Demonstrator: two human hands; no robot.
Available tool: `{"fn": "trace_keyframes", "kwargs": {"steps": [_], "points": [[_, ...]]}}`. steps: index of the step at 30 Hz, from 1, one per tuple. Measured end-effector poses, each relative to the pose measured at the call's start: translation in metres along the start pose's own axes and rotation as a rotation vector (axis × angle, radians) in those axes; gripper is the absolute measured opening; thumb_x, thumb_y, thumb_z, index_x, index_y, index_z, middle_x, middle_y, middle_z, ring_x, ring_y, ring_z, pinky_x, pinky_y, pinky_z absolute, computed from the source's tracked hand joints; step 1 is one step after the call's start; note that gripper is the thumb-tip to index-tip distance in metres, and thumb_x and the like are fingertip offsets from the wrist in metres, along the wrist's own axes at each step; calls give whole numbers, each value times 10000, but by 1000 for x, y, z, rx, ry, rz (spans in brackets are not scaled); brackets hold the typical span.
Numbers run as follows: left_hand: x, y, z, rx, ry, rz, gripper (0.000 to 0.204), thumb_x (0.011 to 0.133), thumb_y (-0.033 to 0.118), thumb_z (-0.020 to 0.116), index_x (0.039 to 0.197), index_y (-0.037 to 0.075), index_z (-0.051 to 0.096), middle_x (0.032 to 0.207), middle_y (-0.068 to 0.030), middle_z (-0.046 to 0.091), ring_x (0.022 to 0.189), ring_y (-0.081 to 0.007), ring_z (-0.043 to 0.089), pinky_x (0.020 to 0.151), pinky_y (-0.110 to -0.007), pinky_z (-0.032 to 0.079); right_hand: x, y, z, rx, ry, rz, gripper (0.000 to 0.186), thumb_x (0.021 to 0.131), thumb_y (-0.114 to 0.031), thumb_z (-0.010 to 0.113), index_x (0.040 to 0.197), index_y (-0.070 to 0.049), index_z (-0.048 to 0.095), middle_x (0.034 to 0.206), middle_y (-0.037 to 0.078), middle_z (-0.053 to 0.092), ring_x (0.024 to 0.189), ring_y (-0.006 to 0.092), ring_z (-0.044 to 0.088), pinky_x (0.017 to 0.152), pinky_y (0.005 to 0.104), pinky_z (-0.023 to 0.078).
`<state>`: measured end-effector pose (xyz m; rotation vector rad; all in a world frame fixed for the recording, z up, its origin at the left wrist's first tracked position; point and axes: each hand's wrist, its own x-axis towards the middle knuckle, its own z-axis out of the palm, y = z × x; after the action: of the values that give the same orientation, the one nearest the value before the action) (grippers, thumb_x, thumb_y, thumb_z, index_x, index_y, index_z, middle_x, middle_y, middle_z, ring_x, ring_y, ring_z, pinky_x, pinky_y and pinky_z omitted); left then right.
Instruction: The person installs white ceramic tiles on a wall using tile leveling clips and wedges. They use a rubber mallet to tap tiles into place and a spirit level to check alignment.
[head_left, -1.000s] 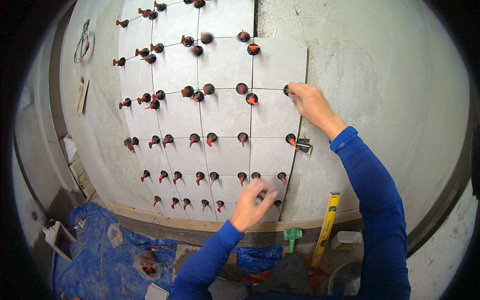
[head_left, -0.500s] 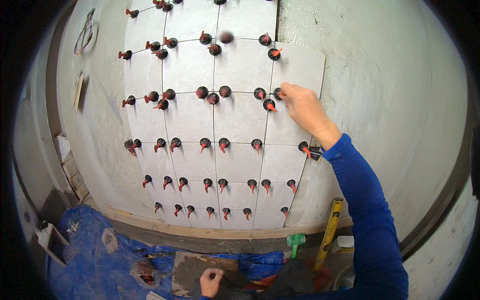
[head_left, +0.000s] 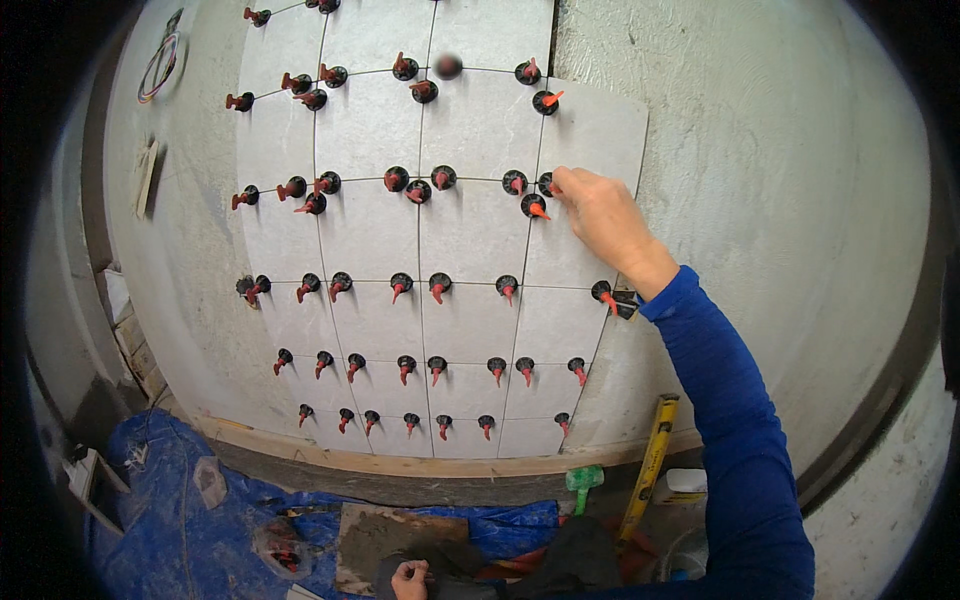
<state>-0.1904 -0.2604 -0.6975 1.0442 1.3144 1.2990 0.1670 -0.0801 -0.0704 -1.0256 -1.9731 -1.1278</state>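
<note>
My right hand pinches a black leveling cap with red wedge, seated at a joint between grey wall tiles.

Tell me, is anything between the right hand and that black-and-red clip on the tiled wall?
Nothing visible is. The right hand has its fingertips right at a levelling clip on the joint between grey tiles. The left hand is far below, near the floor.

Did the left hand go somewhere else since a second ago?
Yes. The left hand dropped from the bottom row of wall tiles to below the wooden ledge, near the floor.
</note>
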Motion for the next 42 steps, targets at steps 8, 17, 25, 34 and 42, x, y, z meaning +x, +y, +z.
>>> {"fn": "trace_keyframes", "kwargs": {"steps": [8,17,25,34,42], "points": [[14,-6,2,-57,22,-85,223,967,182,765,1010,-36,739,892,-96,723,790,-160,653,737,-356,541,-3,6,5,77,51,32,115,936,-58,676,1018,-21,604,896,173,690,820,397,698,714,465,560],[52,177,48,38,-57,372,178,980,143,739,949,-24,685,889,-35,687,790,-122,623,744,-296,516,-12,18,17,127,166,-7,65,939,-112,664,972,-59,644,884,137,685,787,376,714,699,464,588],[56,397,119,341,-26,1182,137,888,36,760,1005,-1,702,938,-126,683,815,-239,638,751,-332,505,-14,21,25,155,160,63,114,926,-89,697,1014,-23,666,916,159,707,797,391,702,698,459,568],[85,594,237,726,236,1735,408,833,160,816,1203,74,668,1142,-117,654,1076,-324,588,922,-432,460,-45,37,33,405,358,225,271,899,-35,737,1167,-24,699,1011,165,719,890,341,702,758,417,569],[109,612,262,1049,310,1616,516,804,252,851,1282,152,685,1140,-68,681,1094,-291,606,934,-432,463,-78,70,-1,289,537,546,269,891,-96,781,1150,-64,714,998,104,715,770,269,691,683,381,559]]}}
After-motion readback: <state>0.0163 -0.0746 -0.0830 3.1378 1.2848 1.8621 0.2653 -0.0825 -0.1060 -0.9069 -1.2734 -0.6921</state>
